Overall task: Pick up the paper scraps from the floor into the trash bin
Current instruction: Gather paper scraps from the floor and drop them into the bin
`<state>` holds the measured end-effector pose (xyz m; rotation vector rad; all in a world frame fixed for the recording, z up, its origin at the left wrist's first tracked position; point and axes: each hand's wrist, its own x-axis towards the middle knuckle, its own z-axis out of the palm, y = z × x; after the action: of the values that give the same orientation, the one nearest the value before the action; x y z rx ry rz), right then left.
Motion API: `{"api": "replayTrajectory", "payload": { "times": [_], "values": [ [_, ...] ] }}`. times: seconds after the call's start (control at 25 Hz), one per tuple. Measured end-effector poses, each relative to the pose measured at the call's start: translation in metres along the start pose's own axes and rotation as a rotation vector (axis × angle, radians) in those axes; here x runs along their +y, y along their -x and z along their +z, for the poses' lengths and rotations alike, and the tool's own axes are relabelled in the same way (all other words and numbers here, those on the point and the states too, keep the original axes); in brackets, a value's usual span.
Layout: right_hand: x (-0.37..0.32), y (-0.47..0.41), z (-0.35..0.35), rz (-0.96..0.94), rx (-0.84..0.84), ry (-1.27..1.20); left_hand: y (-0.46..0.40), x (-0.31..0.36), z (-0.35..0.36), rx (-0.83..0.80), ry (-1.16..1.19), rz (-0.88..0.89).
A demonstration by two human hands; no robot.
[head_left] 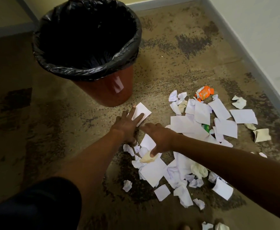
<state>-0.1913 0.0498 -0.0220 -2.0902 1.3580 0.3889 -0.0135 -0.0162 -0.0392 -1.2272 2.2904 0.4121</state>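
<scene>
- Where the speckled floor (169,68) meets the left wall, the trash bin (106,90) stands upright: a round, tapered, glossy red-brown plastic body lined with a crinkled black bag (86,39) folded over its rim. The interior reads as black; its contents cannot be told.
- Just right of the bin base, the left hand (127,125) lies palm down with fingers spread wide, pressing flat on a white rectangular sheet (141,113). The sheet is smooth, uncreased and lies on the floor; the hand grips nothing.
- Beside it, the right hand (159,138) reaches across, palm down, fingers loosely extended. Its thumb touches a crumpled cream-coloured scrap (146,158); whether the scrap is pinched cannot be told.
- The paper scraps (202,123) lie scattered on the floor from below the hands to the right wall, well clear of the bin. They are mostly white: flat torn rectangles with straight edges, mixed with small crushed wads.
- Several cream tissue-like pieces (261,135) are soft and wrinkled.
- A shiny orange wrapper (204,93) lies crumpled at the far edge of the pile.
- A grey skirting strip (252,67) runs along the right wall.
</scene>
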Motion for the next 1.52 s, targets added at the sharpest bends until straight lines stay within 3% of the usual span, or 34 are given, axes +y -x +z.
{"api": "replayTrajectory", "payload": {
  "times": [0.12, 0.24, 0.48, 0.76, 1.0, 1.24, 1.52],
  "values": [
    [-0.007, 0.003, 0.008, -0.01, -0.048, 0.101, -0.005, -0.002, 0.008, -0.093, 0.014, 0.017],
    [-0.013, 0.008, 0.021, -0.02, -0.045, 0.167, -0.005, -0.001, 0.011, -0.086, 0.086, 0.035],
    [-0.018, 0.018, 0.05, -0.075, 0.066, 0.336, 0.025, 0.007, 0.016, -0.11, 0.116, 0.062],
    [-0.026, 0.026, 0.041, -0.054, 0.138, 0.31, 0.069, 0.03, 0.03, -0.215, 0.1, 0.072],
    [-0.028, 0.029, 0.03, -0.024, 0.13, 0.222, 0.083, 0.062, 0.046, -0.041, -0.108, 0.018],
    [-0.019, 0.021, 0.029, 0.03, 0.164, 0.222, 0.082, 0.073, 0.031, 0.119, -0.037, 0.022],
    [-0.012, 0.013, 0.004, 0.069, 0.331, 0.033, 0.067, 0.06, 0.014, 0.283, 0.393, -0.133]
  ]
}}
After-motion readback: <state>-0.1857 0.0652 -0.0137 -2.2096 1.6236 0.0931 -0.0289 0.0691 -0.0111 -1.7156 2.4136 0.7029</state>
